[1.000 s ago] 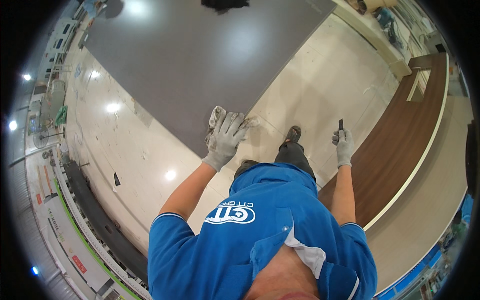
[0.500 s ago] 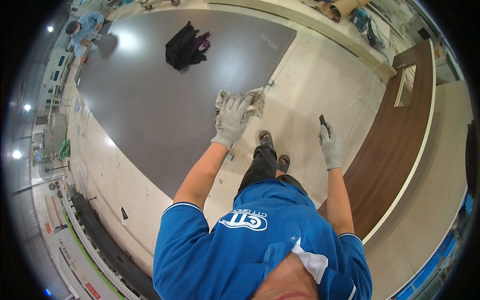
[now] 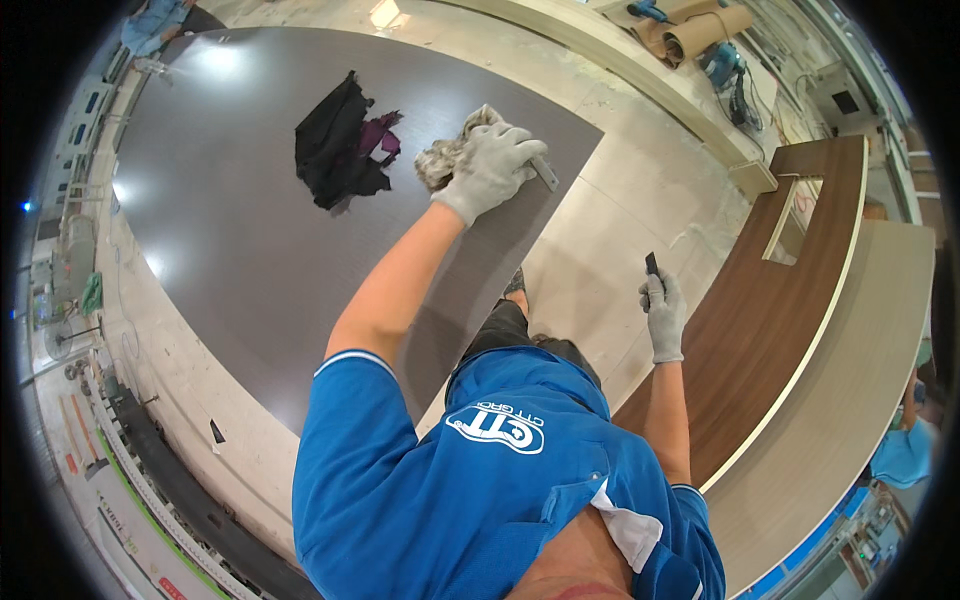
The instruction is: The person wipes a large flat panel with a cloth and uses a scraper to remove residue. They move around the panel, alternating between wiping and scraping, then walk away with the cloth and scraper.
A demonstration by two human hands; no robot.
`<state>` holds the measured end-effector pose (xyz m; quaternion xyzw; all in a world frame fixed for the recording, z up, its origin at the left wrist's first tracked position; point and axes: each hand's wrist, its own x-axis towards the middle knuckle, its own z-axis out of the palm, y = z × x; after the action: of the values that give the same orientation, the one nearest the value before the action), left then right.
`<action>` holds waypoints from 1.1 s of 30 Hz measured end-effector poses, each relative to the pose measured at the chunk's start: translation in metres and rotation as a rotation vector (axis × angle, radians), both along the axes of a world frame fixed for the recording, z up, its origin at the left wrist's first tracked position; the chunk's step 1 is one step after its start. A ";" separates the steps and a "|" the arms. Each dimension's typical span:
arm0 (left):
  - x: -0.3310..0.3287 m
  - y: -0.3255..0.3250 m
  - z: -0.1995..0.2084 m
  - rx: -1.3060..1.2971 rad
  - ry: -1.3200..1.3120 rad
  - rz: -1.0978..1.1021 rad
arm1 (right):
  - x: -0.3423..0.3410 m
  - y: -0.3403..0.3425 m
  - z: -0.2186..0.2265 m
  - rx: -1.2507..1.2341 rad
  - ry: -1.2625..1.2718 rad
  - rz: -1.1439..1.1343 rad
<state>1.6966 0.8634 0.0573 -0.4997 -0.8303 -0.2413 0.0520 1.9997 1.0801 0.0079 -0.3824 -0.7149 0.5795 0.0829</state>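
My gloved left hand (image 3: 492, 168) grips a crumpled, stained pale rag (image 3: 445, 158) on a large dark grey panel (image 3: 250, 290). A light grey strip (image 3: 545, 173) shows at its fingertips; whether the hand touches it I cannot tell. Left of the rag lies a bundle of black cloth (image 3: 335, 145) with a purple piece (image 3: 375, 140) on the same panel. My gloved right hand (image 3: 663, 312) is raised over the floor to the right of the panel, closed on a small dark flat tool (image 3: 651, 263) whose kind I cannot make out.
To my right stand a brown wood-grain panel (image 3: 745, 330) with a rectangular cutout and a pale panel (image 3: 850, 350) beyond it. Brown paper rolls (image 3: 708, 32) and a blue power tool (image 3: 722, 66) lie at the far right. Another person (image 3: 150, 28) is at the panel's far left corner.
My left hand has carried the rag forward across the panel, toward its far right corner. My body has shifted toward the panel. The right hand still holds the dark tool.
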 end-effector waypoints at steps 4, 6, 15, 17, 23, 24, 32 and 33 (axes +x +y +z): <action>-0.036 0.029 -0.005 -0.273 -0.030 -0.081 | -0.033 0.000 0.010 -0.024 0.031 -0.014; -0.046 0.026 -0.009 -0.306 -0.062 -0.103 | -0.049 -0.001 0.015 -0.053 0.045 -0.004; -0.018 -0.014 -0.027 -0.140 -0.145 0.178 | -0.185 -0.022 0.028 0.367 0.133 0.473; -0.007 -0.019 -0.030 -0.126 -0.136 0.228 | -0.214 -0.035 0.030 0.493 0.245 0.608; 0.014 -0.018 -0.023 -0.107 -0.170 0.391 | -0.256 -0.030 0.023 0.763 0.077 0.991; 0.019 -0.019 -0.018 -0.165 -0.240 0.415 | -0.252 -0.028 0.021 0.745 0.134 1.073; 0.057 -0.078 0.000 -0.201 0.141 0.872 | -0.206 -0.056 0.025 0.807 0.457 1.477; 0.060 -0.082 -0.008 -0.191 0.111 0.827 | -0.209 -0.045 0.028 0.939 0.370 1.463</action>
<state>1.7570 0.7814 0.0493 -0.1398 -0.9752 -0.0949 0.1427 1.7904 1.0355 0.0364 0.3434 -0.9193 0.1869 -0.0459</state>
